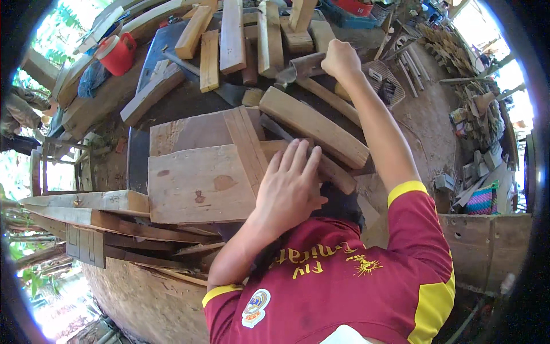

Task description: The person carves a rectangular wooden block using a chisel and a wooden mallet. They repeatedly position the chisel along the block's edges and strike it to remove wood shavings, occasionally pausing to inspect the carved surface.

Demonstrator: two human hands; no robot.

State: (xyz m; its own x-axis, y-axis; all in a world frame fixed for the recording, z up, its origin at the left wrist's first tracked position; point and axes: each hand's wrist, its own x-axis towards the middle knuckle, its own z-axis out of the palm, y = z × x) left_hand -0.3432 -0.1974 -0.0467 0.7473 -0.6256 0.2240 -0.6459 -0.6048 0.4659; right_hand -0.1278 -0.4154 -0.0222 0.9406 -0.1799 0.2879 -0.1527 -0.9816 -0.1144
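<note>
A crowded surface (137,166) before us

Our maroon shirt (349,286) with yellow trim fills the lower middle of the frame. The dark surface reaches from the centre toward the upper left. At the left, long planks (86,200) lie stacked one over another. Left of centre we have the wide board (195,186), pale and marked with brown knots, resting flat. A thick block (314,127) slants just right of centre. A narrower strip (245,143) crosses the board's right end. A slim piece (337,173) with a rounded wooden end slants beside our left hand (289,183), partly covered by it; that hand lies palm down near the centre, fingers straight and close together. At the upper middle, our right hand (342,59) is curled into a fist against a dark tool (308,65); what its fingers close on, we cannot tell. A red jug (116,54) stands at the upper left.
</note>
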